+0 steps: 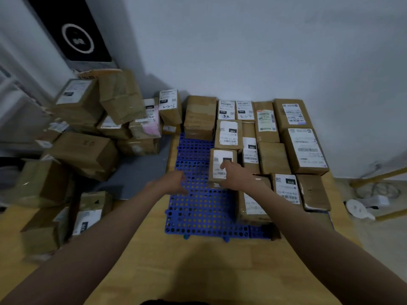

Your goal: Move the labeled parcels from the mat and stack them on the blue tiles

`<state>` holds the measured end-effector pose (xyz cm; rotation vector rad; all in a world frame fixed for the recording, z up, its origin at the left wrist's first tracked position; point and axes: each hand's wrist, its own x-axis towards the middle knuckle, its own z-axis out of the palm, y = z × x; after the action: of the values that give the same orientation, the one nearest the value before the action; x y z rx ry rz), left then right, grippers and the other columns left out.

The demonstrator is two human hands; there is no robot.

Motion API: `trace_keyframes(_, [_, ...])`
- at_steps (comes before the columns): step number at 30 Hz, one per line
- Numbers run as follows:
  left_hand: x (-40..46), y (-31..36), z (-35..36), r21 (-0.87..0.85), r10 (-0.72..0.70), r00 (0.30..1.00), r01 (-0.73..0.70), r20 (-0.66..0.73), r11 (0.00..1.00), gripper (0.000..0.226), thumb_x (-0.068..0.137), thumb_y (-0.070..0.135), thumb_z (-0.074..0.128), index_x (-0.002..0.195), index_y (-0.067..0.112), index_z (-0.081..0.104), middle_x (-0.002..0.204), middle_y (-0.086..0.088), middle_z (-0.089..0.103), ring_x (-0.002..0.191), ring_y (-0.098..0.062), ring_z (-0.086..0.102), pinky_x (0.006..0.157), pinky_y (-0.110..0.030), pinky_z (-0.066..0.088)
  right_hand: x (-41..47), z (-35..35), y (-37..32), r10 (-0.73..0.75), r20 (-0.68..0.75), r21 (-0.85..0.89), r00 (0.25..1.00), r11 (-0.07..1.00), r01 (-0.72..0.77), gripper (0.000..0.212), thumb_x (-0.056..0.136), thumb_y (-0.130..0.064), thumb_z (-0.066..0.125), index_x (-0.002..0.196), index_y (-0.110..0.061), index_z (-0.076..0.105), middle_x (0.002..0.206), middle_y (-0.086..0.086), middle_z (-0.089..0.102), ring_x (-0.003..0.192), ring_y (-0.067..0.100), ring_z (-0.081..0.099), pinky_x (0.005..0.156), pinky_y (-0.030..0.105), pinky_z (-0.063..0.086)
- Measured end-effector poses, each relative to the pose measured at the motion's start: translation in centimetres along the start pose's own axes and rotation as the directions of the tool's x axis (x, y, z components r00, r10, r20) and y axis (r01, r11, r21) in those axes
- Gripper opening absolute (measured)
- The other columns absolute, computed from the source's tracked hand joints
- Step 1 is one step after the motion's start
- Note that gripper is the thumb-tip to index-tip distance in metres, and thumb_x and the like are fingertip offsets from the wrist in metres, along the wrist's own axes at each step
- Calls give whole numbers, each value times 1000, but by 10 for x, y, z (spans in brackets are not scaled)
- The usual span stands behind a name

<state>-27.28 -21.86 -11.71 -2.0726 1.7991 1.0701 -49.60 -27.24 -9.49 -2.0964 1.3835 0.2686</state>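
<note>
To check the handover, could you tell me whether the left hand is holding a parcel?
No, the left hand hovers empty over the blue tiles.

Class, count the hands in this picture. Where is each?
2. The left hand hovers at the blue tiles' left edge; the right hand rests on a small labelled parcel.

The stacked brown cardboard parcels point(259, 137) cover the far and right parts of the blue perforated plastic tiles point(198, 208). The right hand point(236, 176) hides part of the white label on the small brown parcel point(221, 165). Label print is too small to read. The left frame edge cuts off the blurred loose brown boxes point(41, 230).
</note>
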Motion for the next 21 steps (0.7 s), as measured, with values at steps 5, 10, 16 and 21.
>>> trace_keyframes(5, [-47,-49,6,-21,-74,994,73,-74,997,58,84,36,73,132,12,50,127,-7,57,114,-25,55,82,-29,41,5,20,-53,-93,134,-37,987,994,99,54,91,-30,65,137,-14,41,101,0,54,86,21,56,68,34,48])
trace_keyframes(10, [-93,-109,18,-47,-157,981,153,-110,987,63,81,44,74,132,16,50,131,-4,55,117,-23,53,81,-28,41,10,50,-109,-135,246,-88,960,983,161,58,91,-32,67,141,-18,41,139,4,47,119,24,52,95,39,48])
trace_keyframes(16, [-134,-179,29,-12,-227,964,228,-141,974,52,84,45,67,126,17,55,129,-4,57,116,-23,55,87,-33,44,15,85,-178,-200,262,-80,944,970,228,60,89,-28,66,143,-17,42,141,2,46,125,21,50,99,35,46])
trace_keyframes(21, [-162,-235,31,-86,-258,952,247,-165,965,45,88,38,65,125,14,57,132,-5,56,124,-25,50,102,-36,41,13,121,-235,-205,266,-30,942,975,220,59,88,-29,67,141,-16,45,142,4,48,125,22,50,102,37,45])
